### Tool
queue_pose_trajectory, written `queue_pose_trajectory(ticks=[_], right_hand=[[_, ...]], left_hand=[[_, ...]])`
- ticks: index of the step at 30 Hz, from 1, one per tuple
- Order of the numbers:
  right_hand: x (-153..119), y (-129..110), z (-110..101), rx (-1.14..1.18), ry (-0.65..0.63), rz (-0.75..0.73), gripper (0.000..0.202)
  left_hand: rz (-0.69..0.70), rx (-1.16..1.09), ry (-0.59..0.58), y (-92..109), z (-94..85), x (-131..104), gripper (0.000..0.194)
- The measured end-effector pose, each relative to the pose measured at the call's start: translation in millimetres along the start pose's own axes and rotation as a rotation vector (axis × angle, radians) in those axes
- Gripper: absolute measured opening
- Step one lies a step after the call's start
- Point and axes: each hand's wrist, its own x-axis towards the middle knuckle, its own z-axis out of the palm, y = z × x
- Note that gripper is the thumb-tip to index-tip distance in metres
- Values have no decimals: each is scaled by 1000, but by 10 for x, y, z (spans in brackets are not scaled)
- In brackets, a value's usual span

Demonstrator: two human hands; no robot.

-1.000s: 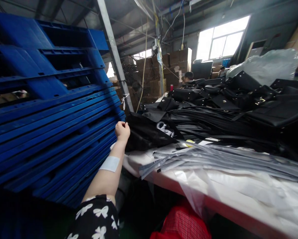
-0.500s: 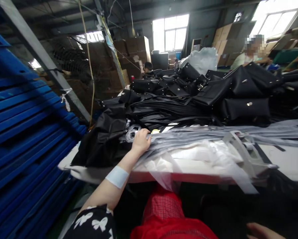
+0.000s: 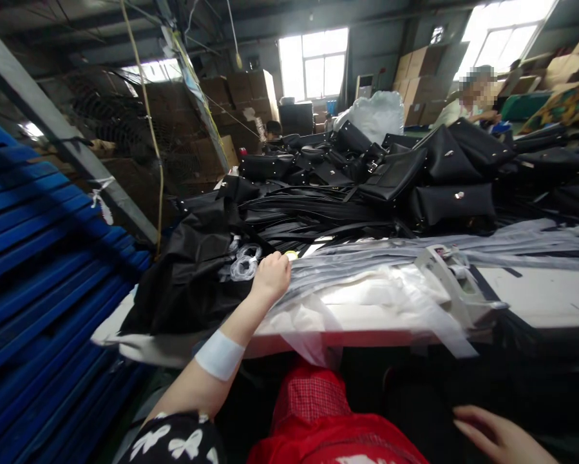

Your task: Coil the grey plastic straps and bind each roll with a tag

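My left hand (image 3: 272, 278) is curled closed at the left end of a long bundle of translucent grey strips (image 3: 347, 263) on the table. Its fingertips are turned away from me, but the strips run straight into the grip. Just left of the hand lies a coil of clear tubing or cord (image 3: 245, 263), and a small yellow round thing (image 3: 292, 255) shows behind the knuckles. Low at the right, off the table, my right hand (image 3: 499, 433) has its fingers apart with nothing visible in them. Dark cloth or shadow lies around it.
Black bags (image 3: 456, 201) and straps are heaped across the table (image 3: 535, 293). A grey tape-dispenser-like device (image 3: 446, 280) stands near its front edge. Black sheet material (image 3: 173, 277) covers the left end. Blue stacked panels (image 3: 52, 290) rise at left. Co-workers (image 3: 473, 103) sit beyond.
The view has turned slightly right. My left hand's fingers have curled in from a looser reach over the strips. More of my right hand has come into view at lower right.
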Motion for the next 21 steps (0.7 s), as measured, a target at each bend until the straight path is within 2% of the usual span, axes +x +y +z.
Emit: queue_pose_trajectory(ticks=[2, 4, 6, 8, 11, 13, 15, 18, 21], right_hand=[[79, -612, -143, 12, -25, -127, 51], [158, -1134, -218, -4, -31, -213, 49], [199, -1495, -208, -48, -41, -287, 46], [183, -1677, -135, -86, -67, -348, 41], [82, -1665, -1, -93, -101, -374, 36], [0, -1541, 53, -77, -113, -338, 33], [-68, -1401, 56, -62, -117, -289, 28], [-101, -1276, -35, -21, -78, -261, 26], [-19, -1319, -178, 44, 124, -281, 37]], left_hand=[[73, -10, 10, 53, -93, -146, 37], [88, -13, -24, 4, -107, -154, 37], [38, -1, -86, -134, -56, -38, 35], [-13, 18, -146, -307, 35, 129, 28], [-47, 52, -231, -484, 186, 314, 23], [-60, 82, -257, -506, 268, 365, 26], [-76, 109, -249, -468, 310, 385, 22], [-83, 121, -149, -317, 258, 378, 22], [-30, 82, 19, -34, 42, 183, 31]])
